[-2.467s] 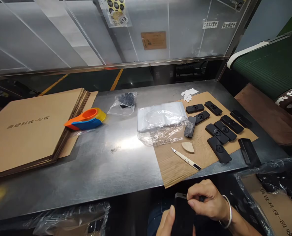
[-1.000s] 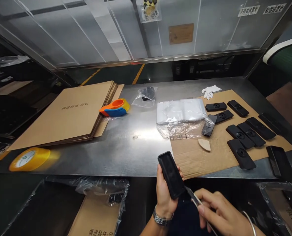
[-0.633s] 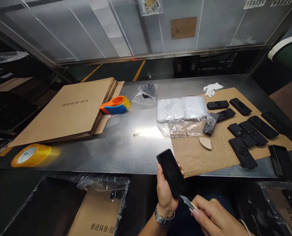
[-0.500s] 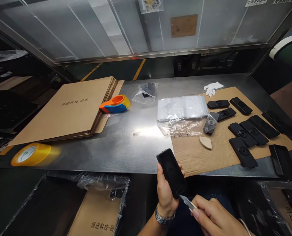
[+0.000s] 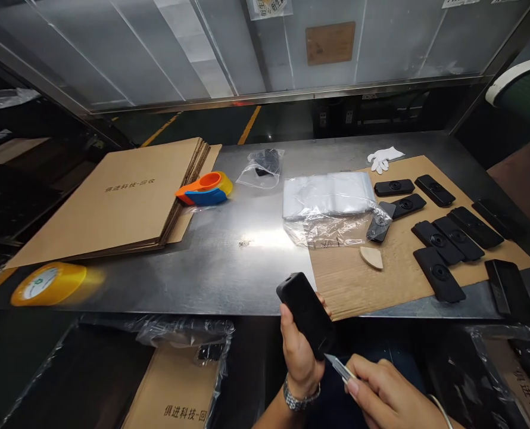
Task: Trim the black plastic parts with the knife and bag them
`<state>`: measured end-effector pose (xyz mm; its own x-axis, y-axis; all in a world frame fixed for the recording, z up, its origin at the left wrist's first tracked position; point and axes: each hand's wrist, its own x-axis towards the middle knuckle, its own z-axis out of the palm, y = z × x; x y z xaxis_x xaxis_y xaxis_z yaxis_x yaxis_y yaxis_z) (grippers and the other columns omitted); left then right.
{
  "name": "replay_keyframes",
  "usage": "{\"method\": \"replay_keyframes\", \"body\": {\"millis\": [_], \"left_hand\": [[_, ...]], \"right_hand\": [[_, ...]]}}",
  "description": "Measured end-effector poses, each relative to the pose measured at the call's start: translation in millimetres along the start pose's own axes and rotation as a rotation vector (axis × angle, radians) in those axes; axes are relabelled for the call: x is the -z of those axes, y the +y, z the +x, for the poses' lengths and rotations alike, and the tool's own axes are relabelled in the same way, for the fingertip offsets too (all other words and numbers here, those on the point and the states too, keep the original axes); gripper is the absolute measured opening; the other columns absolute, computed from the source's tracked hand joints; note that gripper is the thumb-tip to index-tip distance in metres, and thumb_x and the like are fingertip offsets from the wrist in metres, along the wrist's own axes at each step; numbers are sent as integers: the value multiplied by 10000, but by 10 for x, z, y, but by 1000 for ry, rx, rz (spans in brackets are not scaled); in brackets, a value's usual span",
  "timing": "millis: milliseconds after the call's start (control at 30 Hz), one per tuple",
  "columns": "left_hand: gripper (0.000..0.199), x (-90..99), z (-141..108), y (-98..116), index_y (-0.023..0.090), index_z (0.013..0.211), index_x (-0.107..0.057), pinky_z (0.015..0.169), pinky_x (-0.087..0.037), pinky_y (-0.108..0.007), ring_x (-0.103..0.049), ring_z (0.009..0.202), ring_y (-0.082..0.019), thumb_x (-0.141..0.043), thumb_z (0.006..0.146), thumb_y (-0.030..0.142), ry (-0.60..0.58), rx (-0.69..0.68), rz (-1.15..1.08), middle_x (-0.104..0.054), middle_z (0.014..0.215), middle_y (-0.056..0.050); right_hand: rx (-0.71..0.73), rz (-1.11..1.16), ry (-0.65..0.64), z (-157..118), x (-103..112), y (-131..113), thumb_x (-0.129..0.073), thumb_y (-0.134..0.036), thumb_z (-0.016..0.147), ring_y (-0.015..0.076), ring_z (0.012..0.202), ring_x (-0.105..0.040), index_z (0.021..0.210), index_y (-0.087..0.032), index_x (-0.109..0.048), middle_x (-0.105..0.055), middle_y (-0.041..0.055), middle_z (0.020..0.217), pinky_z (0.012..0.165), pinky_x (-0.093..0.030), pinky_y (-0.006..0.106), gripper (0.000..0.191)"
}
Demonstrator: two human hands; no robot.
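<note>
A black rectangular part is gripped in my left hand, tilted, in front of the table edge. My right hand holds a craft knife, whose blade tip is at the lower end of the part. Whether the blade touches it I cannot tell. Several similar black parts lie on the cardboard sheet at the right. A beige wedge-shaped piece rests on that sheet, and a stack of clear plastic bags lies partly over it.
Folded cardboard is piled at the left, beside an orange and blue tape dispenser. A yellow tape roll sits near the front edge. Farther back are a bagged black item and a white glove. Plastic-lined boxes stand below the table.
The black part in my left hand has turned slightly, showing more of its side. The knife stays at its lower end. The whole view has shifted a little.
</note>
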<state>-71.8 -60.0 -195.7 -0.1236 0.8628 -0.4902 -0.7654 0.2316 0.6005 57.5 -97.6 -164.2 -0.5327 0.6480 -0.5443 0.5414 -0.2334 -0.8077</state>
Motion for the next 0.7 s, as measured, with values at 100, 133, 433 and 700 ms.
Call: {"method": "replay_keyframes", "body": {"millis": [100, 133, 433, 700], "left_hand": [[557, 7, -12, -11, 131, 774, -622, 539, -462, -249, -544, 589, -150, -349, 788, 616, 2, -35, -11, -592, 658, -56], [554, 7, -16, -13, 133, 773, -623, 544, -464, -247, -545, 592, -149, -353, 786, 617, 0, -41, -21, -594, 661, -55], [542, 5, 0, -43, 145, 786, -654, 522, -473, -241, -568, 587, -154, -427, 731, 634, 80, -200, -139, -613, 666, -51], [529, -26, 30, -73, 188, 885, -621, 565, -474, -266, -541, 618, -162, -442, 686, 644, 194, -512, -193, -583, 713, -29]], "right_hand": [[23, 10, 0, 13, -21, 21, -285, -349, 901, 86, 416, -388, 721, -203, -419, -399, -88, 424, 486, -296, 206, 268], [32, 10, 3, 18, -26, 23, -295, -345, 898, 84, 411, -386, 713, -201, -420, -397, -89, 418, 488, -305, 202, 266], [251, -127, 201, -15, -62, 51, -269, -272, 911, 101, 405, -489, 827, -178, -512, -501, -50, 464, 405, -374, 177, 273], [612, -905, 756, 33, -224, 158, -202, -94, 912, 92, 404, -562, 1076, -31, -538, -553, -10, 504, 344, -394, 174, 379]]}}
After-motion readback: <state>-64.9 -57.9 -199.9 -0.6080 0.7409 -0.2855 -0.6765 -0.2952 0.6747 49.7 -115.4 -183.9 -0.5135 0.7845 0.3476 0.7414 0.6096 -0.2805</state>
